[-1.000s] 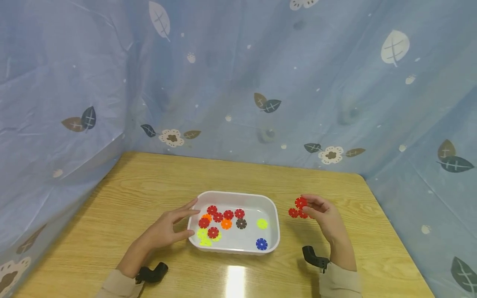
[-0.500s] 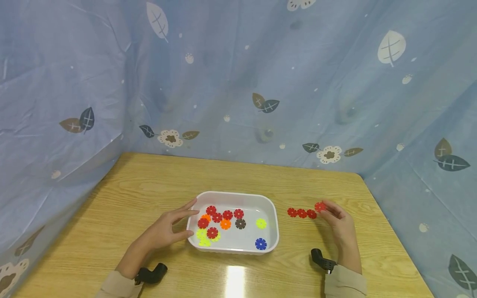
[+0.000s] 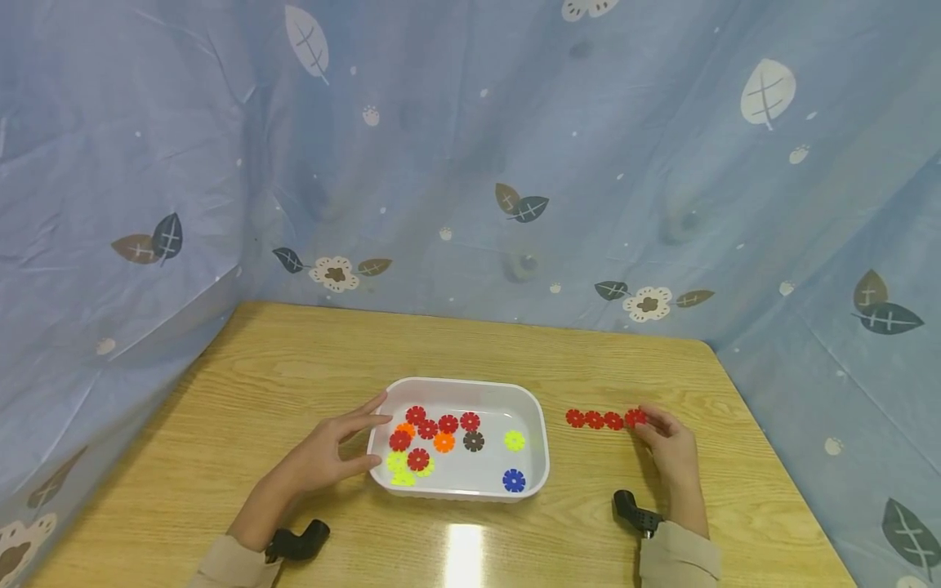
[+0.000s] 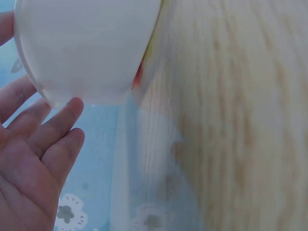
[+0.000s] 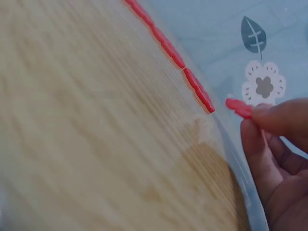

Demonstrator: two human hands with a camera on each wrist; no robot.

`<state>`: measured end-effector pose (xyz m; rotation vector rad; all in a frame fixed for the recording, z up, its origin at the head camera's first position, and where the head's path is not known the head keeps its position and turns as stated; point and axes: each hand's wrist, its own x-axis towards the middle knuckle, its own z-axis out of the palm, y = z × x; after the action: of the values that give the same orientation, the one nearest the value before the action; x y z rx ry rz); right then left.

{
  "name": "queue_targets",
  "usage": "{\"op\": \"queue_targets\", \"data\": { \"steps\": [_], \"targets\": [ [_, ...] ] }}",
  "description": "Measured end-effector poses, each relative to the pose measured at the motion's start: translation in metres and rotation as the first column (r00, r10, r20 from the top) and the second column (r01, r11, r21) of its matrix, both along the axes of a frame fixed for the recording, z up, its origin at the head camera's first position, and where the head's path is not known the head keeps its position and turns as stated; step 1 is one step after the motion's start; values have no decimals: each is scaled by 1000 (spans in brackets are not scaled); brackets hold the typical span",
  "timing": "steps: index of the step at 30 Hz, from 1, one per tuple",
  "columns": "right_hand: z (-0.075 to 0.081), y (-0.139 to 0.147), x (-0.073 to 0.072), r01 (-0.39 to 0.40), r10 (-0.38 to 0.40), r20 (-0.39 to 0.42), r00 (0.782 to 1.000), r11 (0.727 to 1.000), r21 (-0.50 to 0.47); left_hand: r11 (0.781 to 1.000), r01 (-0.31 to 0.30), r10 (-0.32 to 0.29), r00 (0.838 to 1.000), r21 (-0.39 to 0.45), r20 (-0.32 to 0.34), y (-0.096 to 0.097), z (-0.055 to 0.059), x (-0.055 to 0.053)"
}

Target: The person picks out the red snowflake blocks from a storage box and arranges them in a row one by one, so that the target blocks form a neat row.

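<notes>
My right hand (image 3: pixel 667 447) pinches a red snowflake disc (image 5: pixel 238 108) between thumb and fingertips. In the right wrist view the disc is a little above the table, beyond the end of a row of red discs (image 5: pixel 198 90). Three red discs (image 3: pixel 594 420) form that row on the table, left of the hand in the head view. My left hand (image 3: pixel 334 447) rests at the left end of a white tray (image 3: pixel 459 495), thumb and fingers spread along its rim. In the left wrist view, loosely extended fingers (image 4: pixel 57 126) lie close against the tray's pale wall (image 4: pixel 86 53).
Inside the tray lie several red discs (image 3: pixel 448 424), yellow-green discs (image 3: pixel 398 462), two orange discs, a dark brown disc (image 3: pixel 474 441) and a blue disc (image 3: pixel 514 480). A patterned blue curtain (image 3: pixel 441 163) surrounds the back and sides of the wooden table (image 3: pixel 316 343).
My right hand has moved right with the red disc, from above the row to its right end, then lowered slightly. The left hand and tray stay put.
</notes>
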<state>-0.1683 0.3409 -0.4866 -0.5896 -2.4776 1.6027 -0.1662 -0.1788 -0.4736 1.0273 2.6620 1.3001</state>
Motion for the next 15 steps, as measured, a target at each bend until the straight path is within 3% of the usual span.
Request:
{"op": "queue_targets", "data": {
  "steps": [7,15],
  "targets": [
    [-3,-1,1,-21,16,27,1000,981,195,1000,-2,2,1000,-2,-6,0,-1,1],
    [-4,-4,1,-14,19,-12,1000,942,337,1000,-3,3,1000,-2,-4,0,0,1]
  ]
}}
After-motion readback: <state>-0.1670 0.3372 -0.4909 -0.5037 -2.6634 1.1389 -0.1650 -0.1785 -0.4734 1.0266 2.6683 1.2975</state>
